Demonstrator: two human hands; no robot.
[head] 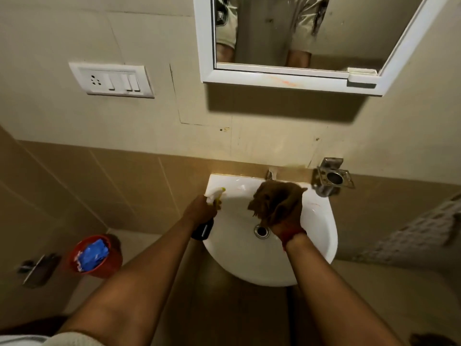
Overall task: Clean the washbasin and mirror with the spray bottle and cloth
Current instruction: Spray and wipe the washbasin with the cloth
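Your left hand (199,208), at centre frame over the left rim of the white washbasin (321,236), was clenched around the neck of the spray bottle (212,196), whose white-and-yellow head pointed toward the basin's back edge and whose dark body hung below your fist. Your right hand (282,216), just right of centre, was wrapped in and gripping the brown cloth (274,198), held over the bowl beside the drain (262,231) and below the tap (270,174). The white-framed mirror (299,33) hung at upper centre-right; a red bucket (114,255) stood at lower left.
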